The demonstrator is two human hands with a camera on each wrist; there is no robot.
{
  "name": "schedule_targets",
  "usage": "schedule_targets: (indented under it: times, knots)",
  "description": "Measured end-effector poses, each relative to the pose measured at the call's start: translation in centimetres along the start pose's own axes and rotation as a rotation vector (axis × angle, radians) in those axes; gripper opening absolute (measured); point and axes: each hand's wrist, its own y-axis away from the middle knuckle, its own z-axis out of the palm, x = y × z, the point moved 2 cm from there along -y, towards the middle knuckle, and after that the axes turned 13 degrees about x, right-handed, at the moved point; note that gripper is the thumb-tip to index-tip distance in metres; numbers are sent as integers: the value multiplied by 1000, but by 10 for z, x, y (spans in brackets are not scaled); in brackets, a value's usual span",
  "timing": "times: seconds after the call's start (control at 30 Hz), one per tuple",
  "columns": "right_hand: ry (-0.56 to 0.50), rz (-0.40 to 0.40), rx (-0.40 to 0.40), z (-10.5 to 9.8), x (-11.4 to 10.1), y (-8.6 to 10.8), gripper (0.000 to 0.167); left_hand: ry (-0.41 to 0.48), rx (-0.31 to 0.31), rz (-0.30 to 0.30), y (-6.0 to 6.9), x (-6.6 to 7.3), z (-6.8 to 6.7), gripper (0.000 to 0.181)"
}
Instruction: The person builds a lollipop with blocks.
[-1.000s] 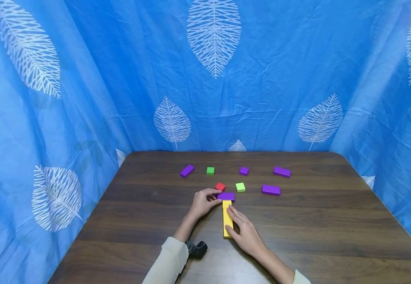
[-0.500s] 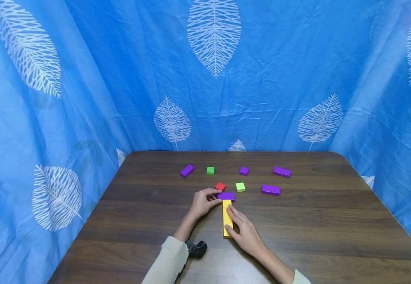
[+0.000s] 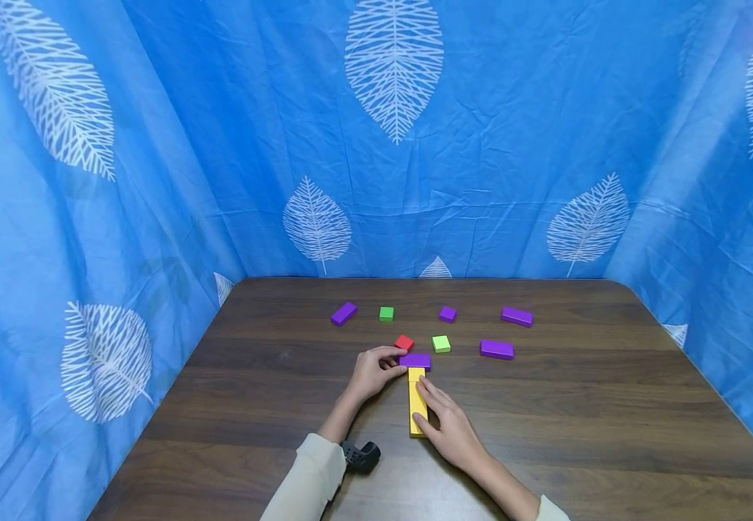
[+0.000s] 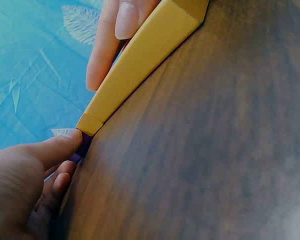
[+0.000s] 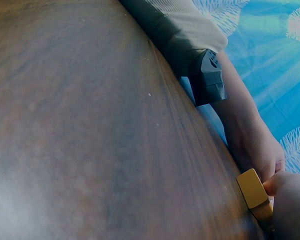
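Near the middle of the table, my left hand [image 3: 371, 371] pinches the left end of a purple block [image 3: 414, 361] between thumb and fingers. Directly below that block, a small yellow block [image 3: 417, 374] and a long yellow block [image 3: 417, 407] stand end to end in a line, a seam between them showing in the left wrist view. My right hand [image 3: 449, 427] rests along the right side of the yellow blocks, fingers fairly straight, thumb and fingertips touching them. Just behind the left fingertips lies a red block [image 3: 404, 342]. The right wrist view shows the near end of the long yellow block [image 5: 252, 188].
Behind lie a light green block [image 3: 441, 344], a green block [image 3: 385, 314], a small purple cube [image 3: 447, 315] and several longer purple blocks, one at right [image 3: 496, 349]. A black wrist device [image 3: 362, 457] sits on the left wrist. Blue leaf-print curtains [image 3: 220, 145] border the wooden table [image 3: 610, 405].
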Motion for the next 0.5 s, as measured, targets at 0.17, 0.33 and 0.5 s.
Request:
schedule_targets:
  times: [0.17, 0.33, 0.5]
  knots:
    - [1, 5, 1, 0, 0, 0, 51, 2, -5, 1, 0, -1, 0, 26]
    - [-2, 2, 8, 0, 1, 1, 51, 11, -5, 19, 0, -1, 0, 26]
    - [-3, -15, 21, 1, 1, 0, 51, 28, -16, 2, 0, -1, -2, 30]
